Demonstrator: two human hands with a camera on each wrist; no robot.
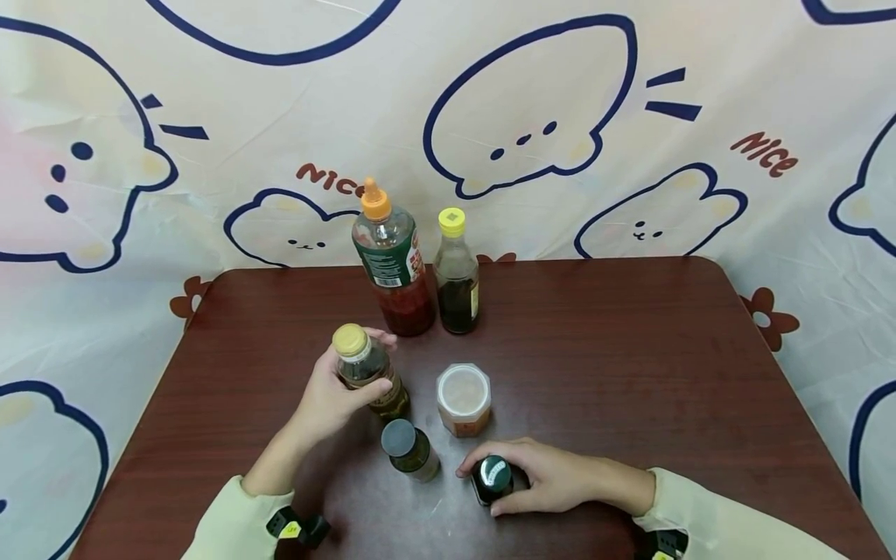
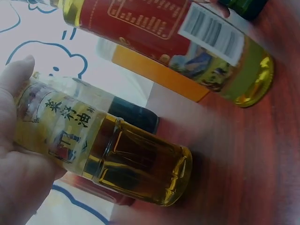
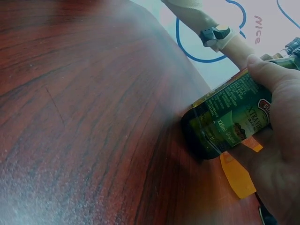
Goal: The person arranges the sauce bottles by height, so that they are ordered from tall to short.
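In the head view my left hand point(image 1: 334, 393) grips a yellow-capped oil bottle point(image 1: 369, 364), thumb on one side and fingers on the other. The left wrist view shows that cooking oil bottle point(image 2: 145, 161) with a pale label and amber oil at its base. My right hand point(image 1: 556, 476) curls around a small square olive oil bottle point(image 1: 493, 476) with a dark green cap. Its green label faces the right wrist camera on the olive oil bottle point(image 3: 229, 117). Between the hands stands a grey-capped bottle point(image 1: 411, 449), red-labelled in the left wrist view.
A white-lidded jar point(image 1: 464, 400) stands just beyond the hands. Farther back are a large red sauce bottle point(image 1: 395, 268) with an orange nozzle and a yellow-capped bottle point(image 1: 457, 276) of dark liquid. A patterned cloth point(image 1: 532, 101) hangs behind the brown table point(image 1: 630, 350).
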